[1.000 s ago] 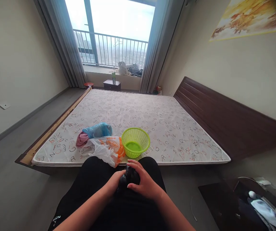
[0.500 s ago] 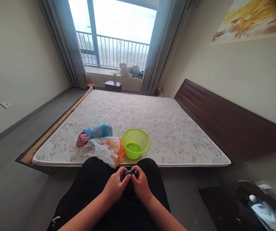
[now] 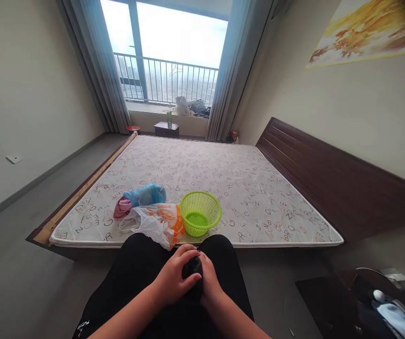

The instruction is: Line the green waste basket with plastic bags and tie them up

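The left hand (image 3: 174, 278) curls over a black object (image 3: 192, 268), fingers bent across its top and thumb along its near side, while the right hand (image 3: 210, 278) is pressed flat-sided against its right, so the two hands are closed around it together; much of the thing is hidden, and its exact shape cannot be told. It sits above the lap, between the knees of the black trousers (image 3: 132, 268). Just beyond the knees, on the near edge of the mattress (image 3: 202, 162), stands an upright green basket (image 3: 205, 203). Touching its left side lies a crumpled white-and-orange plastic bag (image 3: 156, 223), with a blue plastic bag (image 3: 148, 194) and pink cloth (image 3: 122, 208) behind. A dark headboard (image 3: 322, 160) rises along the right.
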`<state>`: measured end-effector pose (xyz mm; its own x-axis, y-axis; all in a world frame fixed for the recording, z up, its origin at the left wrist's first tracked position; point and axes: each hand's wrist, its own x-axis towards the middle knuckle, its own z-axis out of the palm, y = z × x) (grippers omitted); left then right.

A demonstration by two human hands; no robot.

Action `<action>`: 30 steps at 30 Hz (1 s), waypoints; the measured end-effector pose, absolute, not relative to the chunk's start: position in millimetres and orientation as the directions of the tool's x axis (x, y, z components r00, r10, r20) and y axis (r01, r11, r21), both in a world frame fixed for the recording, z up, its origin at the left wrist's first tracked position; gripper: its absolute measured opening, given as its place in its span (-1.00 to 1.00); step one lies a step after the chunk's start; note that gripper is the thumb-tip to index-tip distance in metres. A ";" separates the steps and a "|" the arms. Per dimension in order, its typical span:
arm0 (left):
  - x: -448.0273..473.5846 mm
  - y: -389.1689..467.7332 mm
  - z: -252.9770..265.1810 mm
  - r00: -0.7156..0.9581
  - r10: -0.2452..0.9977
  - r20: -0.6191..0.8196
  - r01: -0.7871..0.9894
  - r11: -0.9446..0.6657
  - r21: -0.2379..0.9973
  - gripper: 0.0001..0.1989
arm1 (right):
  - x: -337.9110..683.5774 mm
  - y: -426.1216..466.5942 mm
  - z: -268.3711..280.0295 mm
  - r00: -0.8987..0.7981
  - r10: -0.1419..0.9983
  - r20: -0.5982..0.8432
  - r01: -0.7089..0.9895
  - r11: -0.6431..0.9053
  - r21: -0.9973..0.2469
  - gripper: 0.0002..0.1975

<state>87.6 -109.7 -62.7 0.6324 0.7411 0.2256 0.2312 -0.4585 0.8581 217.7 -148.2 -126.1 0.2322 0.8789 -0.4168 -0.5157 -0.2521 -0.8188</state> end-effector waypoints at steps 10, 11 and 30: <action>88.8 -112.9 -70.4 0.426 0.874 0.233 0.257 -0.364 0.895 -0.88 | 210.1 -149.1 -103.4 0.289 0.918 -0.272 -0.257 -0.199 -0.946 -0.89; 88.3 -112.1 -70.5 0.405 0.890 0.208 0.266 -0.332 0.905 -0.84 | 209.2 -150.5 -98.6 0.294 0.923 -0.248 -0.219 -0.188 -0.958 -0.90; 101.1 -101.2 -94.6 0.323 0.885 -0.334 -0.004 0.354 0.935 -0.58 | 223.2 -157.1 -94.5 -0.258 0.769 0.585 0.698 0.567 -0.438 -0.72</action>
<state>101.1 -101.2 -94.6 0.3233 0.8853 -0.3344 -0.0035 0.3545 0.9351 223.2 -157.1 -94.5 -0.2585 0.7689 0.5847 0.6976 0.5673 -0.4376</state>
